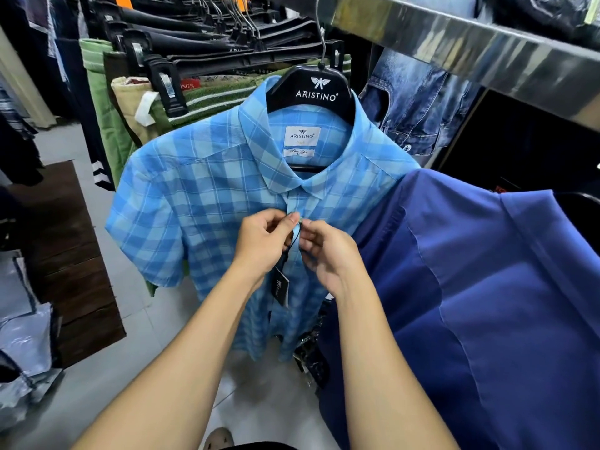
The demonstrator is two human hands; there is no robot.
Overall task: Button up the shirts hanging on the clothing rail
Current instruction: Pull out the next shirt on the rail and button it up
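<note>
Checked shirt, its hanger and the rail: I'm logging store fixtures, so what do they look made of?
Checked shirt: thin woven cloth, likely cotton; matte, softly creased. Hanger: black, probably plastic, smooth with printed logo; wire hook. Rail: polished metal, mirror-like reflections.

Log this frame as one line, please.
stage: buttoning upper placket | left hand: pinching | right hand: pinching | item: light-blue checked short-sleeved shirt on black hanger

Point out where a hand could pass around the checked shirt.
Free: the floor gap between the checked shirt and the dark wooden stand. Crowded: the navy shirt overlaps its other side; both hands work the placket.
</note>
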